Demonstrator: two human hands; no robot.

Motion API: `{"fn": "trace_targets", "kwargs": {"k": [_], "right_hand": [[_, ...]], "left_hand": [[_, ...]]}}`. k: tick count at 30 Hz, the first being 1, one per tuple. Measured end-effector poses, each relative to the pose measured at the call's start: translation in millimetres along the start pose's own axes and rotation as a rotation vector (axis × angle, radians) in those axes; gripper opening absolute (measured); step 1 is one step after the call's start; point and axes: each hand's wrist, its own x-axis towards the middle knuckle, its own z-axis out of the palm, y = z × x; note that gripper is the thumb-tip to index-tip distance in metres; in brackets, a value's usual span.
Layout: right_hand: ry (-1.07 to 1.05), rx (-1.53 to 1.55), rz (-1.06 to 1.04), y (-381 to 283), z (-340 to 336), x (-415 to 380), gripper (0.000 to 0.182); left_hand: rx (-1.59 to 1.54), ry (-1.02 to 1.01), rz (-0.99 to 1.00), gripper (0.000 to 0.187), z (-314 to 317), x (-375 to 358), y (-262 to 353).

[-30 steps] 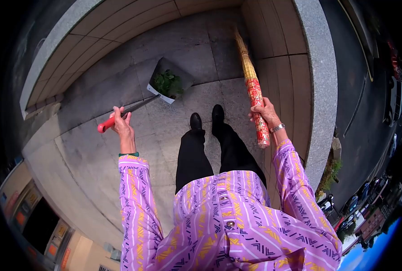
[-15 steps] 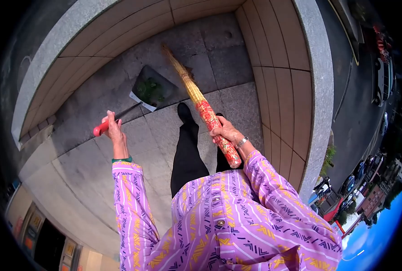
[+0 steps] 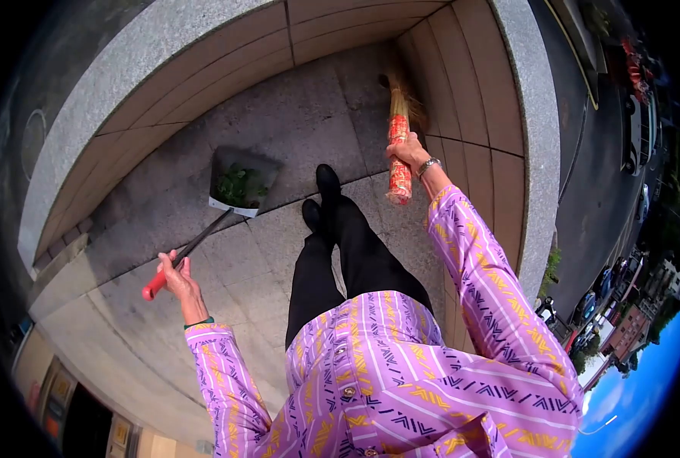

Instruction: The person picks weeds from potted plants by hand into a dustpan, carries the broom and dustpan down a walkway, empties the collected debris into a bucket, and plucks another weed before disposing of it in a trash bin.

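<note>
My left hand [image 3: 180,281] is closed around the red-ended handle of a long-handled dustpan [image 3: 233,208]. Green leaves [image 3: 241,184] lie in its dark pan, which rests on the paving to the left of my feet. Out to the right, my right hand [image 3: 409,155] grips a broom [image 3: 399,164] by its red and gold patterned handle. The straw bristles point away from me, near the base of the right-hand wall, and look blurred at the tips.
A tan tiled wall [image 3: 462,91] with a grey stone top [image 3: 542,130] curves round the front and right of the paved floor [image 3: 309,99]. My black shoes [image 3: 327,183] stand close together. Beyond the wall are a road and parked vehicles [image 3: 636,133].
The broom has swung right and away from me, toward the right-hand wall. My left hand and the dustpan have shifted slightly nearer me, and my feet are closer together.
</note>
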Motion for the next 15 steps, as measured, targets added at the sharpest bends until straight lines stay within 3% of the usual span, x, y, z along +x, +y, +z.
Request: {"fn": "trace_targets", "kwargs": {"k": [4,7,8,9,11,13,15], "right_hand": [[-0.134,-0.274,0.009,28.9,14.4,-13.9,0.055],[-0.22,-0.481,-0.206,66.6,-16.5,-60.7,0.065],[-0.302,-0.359,-0.186,74.1,-32.7,-73.3,0.066],[-0.403,-0.206,0.001,47.8,-45.5,-105.8,0.069],[-0.428,-0.112,-0.05,41.4,-74.1,-132.7,0.072],[-0.378,-0.08,0.036,37.6,-86.4,-155.9,0.073],[-0.254,-0.078,-0.007,56.7,-80.6,-155.1,0.073]], "left_hand": [[0.018,0.04,0.006,0.039,-1.5,0.0,0.3],[0.031,0.057,0.023,0.039,-1.5,0.1,4.9],[0.022,0.069,0.033,0.036,0.3,-1.6,6.4],[0.023,0.086,0.032,0.036,1.9,-2.4,6.2],[0.035,0.065,0.044,0.033,9.2,-7.7,14.4],[0.034,0.08,0.047,0.03,16.7,-10.9,17.9],[0.05,0.081,0.063,0.028,14.1,-8.3,18.1]]}}
